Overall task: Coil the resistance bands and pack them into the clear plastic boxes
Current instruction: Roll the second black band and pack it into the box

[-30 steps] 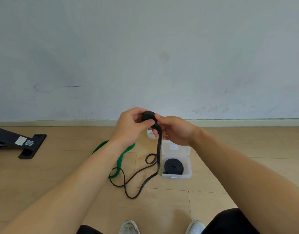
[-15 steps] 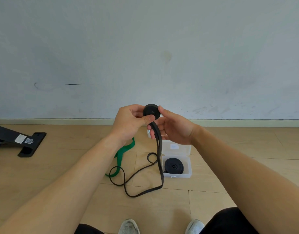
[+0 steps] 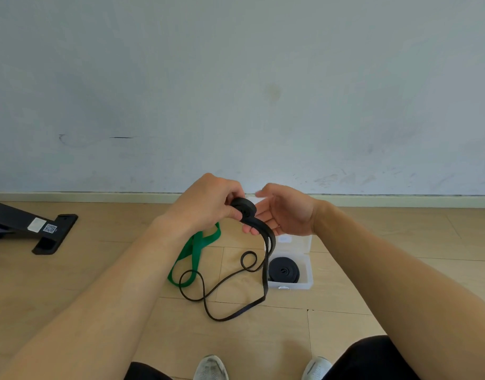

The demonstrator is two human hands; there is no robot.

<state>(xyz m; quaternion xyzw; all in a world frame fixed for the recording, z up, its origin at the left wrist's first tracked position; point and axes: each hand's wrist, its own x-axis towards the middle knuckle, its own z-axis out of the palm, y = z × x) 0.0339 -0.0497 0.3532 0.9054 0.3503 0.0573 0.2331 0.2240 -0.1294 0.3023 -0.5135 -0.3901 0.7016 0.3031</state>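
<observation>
Partly wound black band [image 3: 242, 209]: you hold its coil in the air above the far-left corner of the clear box [image 3: 308, 281]. Your left hand [image 3: 208, 205] pinches it between thumb and curled fingers. The unwound tail hangs from the coil, passes the box's left edge and loops on the floor left of the box. Your right hand [image 3: 286, 215] is spread, palm toward the coil. Its lower fingertips touch the tail just under the coil, gripping nothing. Inside the box, lid open, lies a finished black coil [image 3: 283, 270]. Left of the box, beyond the loops, lies a green band [image 3: 198, 249]. Far left of the box: black stand foot [image 3: 53, 234] with a QR label.
</observation>
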